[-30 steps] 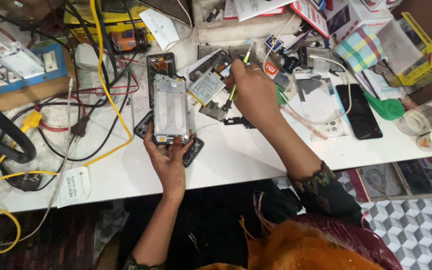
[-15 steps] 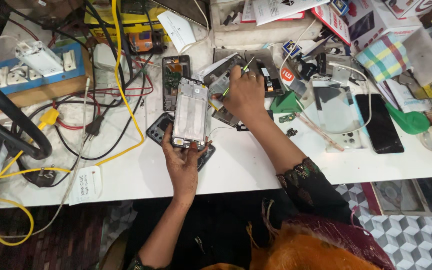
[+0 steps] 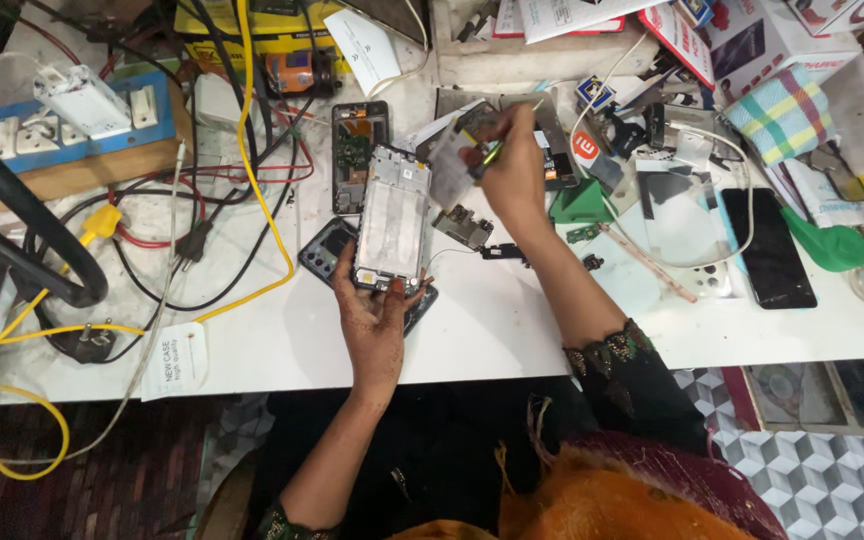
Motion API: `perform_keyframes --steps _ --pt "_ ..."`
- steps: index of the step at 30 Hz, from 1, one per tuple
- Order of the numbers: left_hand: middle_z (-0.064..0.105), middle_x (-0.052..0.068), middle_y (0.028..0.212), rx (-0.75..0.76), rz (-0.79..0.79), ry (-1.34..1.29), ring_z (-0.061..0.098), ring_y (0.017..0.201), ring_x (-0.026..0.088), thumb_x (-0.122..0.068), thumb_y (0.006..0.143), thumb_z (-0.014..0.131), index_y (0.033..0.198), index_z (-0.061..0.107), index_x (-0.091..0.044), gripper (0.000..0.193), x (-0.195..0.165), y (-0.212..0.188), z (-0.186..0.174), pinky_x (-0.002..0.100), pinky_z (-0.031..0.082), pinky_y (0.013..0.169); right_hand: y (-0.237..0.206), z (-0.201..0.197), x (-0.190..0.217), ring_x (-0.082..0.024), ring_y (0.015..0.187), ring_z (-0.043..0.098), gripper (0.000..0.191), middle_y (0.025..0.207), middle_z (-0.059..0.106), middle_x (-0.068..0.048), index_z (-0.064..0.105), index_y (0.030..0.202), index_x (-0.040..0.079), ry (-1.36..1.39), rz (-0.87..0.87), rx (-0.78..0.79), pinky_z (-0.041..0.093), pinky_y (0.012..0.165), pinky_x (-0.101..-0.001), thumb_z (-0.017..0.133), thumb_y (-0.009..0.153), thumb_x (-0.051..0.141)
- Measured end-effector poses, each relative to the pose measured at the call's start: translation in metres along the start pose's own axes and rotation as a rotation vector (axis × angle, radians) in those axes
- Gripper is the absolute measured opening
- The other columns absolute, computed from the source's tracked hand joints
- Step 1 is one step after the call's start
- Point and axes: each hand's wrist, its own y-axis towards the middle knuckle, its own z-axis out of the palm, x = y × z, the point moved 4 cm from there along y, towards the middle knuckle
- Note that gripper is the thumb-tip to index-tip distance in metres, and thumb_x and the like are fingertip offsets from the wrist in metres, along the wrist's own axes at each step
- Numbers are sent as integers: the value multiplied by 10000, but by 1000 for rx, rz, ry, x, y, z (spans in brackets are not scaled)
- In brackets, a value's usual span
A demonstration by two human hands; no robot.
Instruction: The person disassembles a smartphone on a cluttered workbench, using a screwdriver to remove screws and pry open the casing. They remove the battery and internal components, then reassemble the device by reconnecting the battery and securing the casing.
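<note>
My left hand (image 3: 377, 315) grips the lower end of an opened phone frame (image 3: 392, 215), silver inside, held just above the white bench. Under it lies a dark phone back cover (image 3: 320, 250). My right hand (image 3: 512, 175) is raised to the right of the frame and pinches thin green-handled tweezers (image 3: 492, 152), their tip near a grey flat part (image 3: 449, 165) beside the frame's top. A small circuit board (image 3: 464, 226) lies below that hand. Another opened phone (image 3: 355, 150) lies behind the frame.
A black phone (image 3: 767, 245) and a green blower (image 3: 832, 245) sit at the right. Yellow, red and black cables (image 3: 252, 190) and a blue socket strip (image 3: 52, 140) crowd the left. Boxes, a checked cloth (image 3: 782, 115) and small parts fill the back. The bench's front edge (image 3: 352, 375) is near my body.
The view has shifted slightly. My right hand has lifted and moved up toward the top of the phone frame with the tweezers. My left hand keeps its hold on the frame.
</note>
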Motion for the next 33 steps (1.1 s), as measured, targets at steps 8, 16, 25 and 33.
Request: perform_keyframes --steps 8,16,25,33 --pt "418 210 1494 27 19 -11 628 1239 335 -86 1044 547 1578 150 -92 666 -2 -1 6 503 615 1028 -4 -35 29 -140 859 565 514 1169 579 -123 303 1075 124 650 -101 -1 577 672 -271 736 934 -114" --pt "448 225 1468 57 0 -41 632 1237 342 -101 1045 560 1587 138 -78 687 -2 -3 7 498 618 1023 -31 6 41 -129 1010 554 546 1120 604 -133 298 1056 131 567 -162 319 562 843 -282 783 918 -79" --pt "402 201 1519 61 15 -99 609 1262 336 -88 1038 577 1588 117 -86 716 4 -1 9 509 591 1045 -45 17 36 -144 1089 562 501 1116 573 -97 308 1010 124 565 -137 414 533 937 -308 771 906 -38" --pt "414 206 1509 65 4 -101 634 1241 344 -156 1033 599 1578 112 -99 732 6 -2 9 509 590 1048 -48 14 39 -149 1043 553 484 1140 612 -107 330 1018 111 412 -193 384 498 901 -299 794 932 5"
